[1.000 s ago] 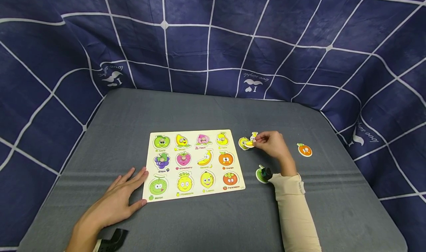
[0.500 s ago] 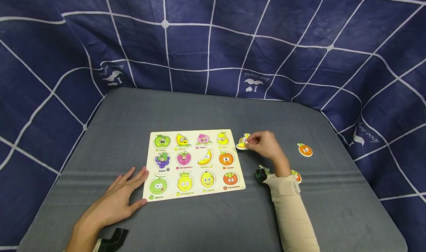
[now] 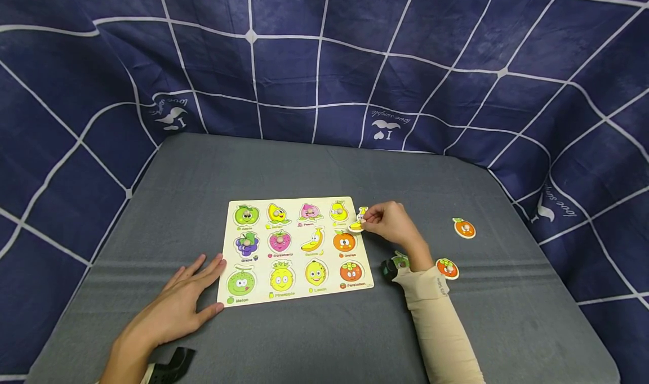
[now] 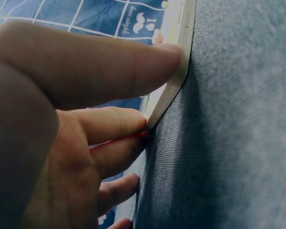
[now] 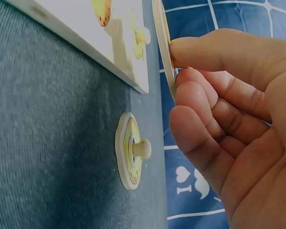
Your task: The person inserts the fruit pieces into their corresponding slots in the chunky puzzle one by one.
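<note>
My right hand (image 3: 392, 223) pinches a banana puzzle piece (image 3: 358, 220) by its knob, just over the right edge of the fruit puzzle board (image 3: 296, 302). In the right wrist view the thumb and fingertips hold this wooden banana piece (image 5: 165, 47) edge-on, above the table. A yellow knobbed piece (image 5: 128, 152) lies on the cloth below; the head view hides it behind the hand. My left hand (image 3: 177, 299) is spread flat at the board's left edge. Its thumb (image 4: 167, 57) and fingertips touch the board's side.
An orange piece (image 3: 464, 228) and a persimmon piece (image 3: 448, 268) lie right of the right forearm. A green piece (image 3: 400, 259) is partly hidden by the wrist camera. Several knobbed fruits sit in the board's upper part. Blue curtain (image 3: 324, 63) surrounds the grey table (image 3: 284, 170).
My right hand has carried the banana piece leftward, from beside the board to over its right edge. The persimmon piece has come into sight behind the forearm. My left hand stays still.
</note>
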Demonstrator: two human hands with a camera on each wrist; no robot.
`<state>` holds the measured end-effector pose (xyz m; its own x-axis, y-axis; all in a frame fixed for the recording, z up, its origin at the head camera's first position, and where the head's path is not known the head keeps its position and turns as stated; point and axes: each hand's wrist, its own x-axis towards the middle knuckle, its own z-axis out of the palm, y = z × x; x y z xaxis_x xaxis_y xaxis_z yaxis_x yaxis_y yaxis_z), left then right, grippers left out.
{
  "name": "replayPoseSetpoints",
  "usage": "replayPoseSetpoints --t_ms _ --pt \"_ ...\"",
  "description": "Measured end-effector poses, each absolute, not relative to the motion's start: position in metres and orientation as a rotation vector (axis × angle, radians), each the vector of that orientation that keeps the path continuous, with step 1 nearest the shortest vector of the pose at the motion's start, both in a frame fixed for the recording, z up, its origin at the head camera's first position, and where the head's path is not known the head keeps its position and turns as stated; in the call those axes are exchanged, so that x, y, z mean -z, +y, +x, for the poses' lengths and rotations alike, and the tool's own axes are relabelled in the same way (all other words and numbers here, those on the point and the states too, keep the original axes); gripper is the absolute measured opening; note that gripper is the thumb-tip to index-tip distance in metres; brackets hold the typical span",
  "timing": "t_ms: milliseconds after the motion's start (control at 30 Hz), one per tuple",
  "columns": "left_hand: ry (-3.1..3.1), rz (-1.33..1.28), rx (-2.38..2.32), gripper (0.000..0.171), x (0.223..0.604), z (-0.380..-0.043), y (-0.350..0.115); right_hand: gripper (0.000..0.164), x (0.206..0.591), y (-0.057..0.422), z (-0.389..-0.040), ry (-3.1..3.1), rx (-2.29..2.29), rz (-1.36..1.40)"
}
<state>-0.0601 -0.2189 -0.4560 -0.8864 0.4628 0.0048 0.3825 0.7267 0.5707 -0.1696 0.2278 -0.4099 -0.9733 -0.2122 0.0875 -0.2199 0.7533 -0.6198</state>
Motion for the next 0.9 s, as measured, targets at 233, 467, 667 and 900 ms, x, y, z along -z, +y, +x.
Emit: replayPoseSetpoints --t_ms 233,467,667,900 --pt "2.798 0.688 -0.875 0.08 0.456 -0.06 -0.219 0.008 0.411 0.222 -0.169 -2.928 -1.032 0.4" --pt "2.799 0.706 -0.88 0.08 0.458 -0.059 -0.219 0.007 0.412 0.215 -0.168 -2.936 -1.029 0.427" --pt "2.797 0.701 -0.876 0.08 0.457 -0.059 -0.219 0.006 0.413 0.209 -0.166 -2.938 -1.022 0.465" --pt "2.8 0.698 -0.878 0.079 0.456 -0.058 -0.219 0.007 0.412 0.201 -0.165 -2.954 -1.039 0.48"
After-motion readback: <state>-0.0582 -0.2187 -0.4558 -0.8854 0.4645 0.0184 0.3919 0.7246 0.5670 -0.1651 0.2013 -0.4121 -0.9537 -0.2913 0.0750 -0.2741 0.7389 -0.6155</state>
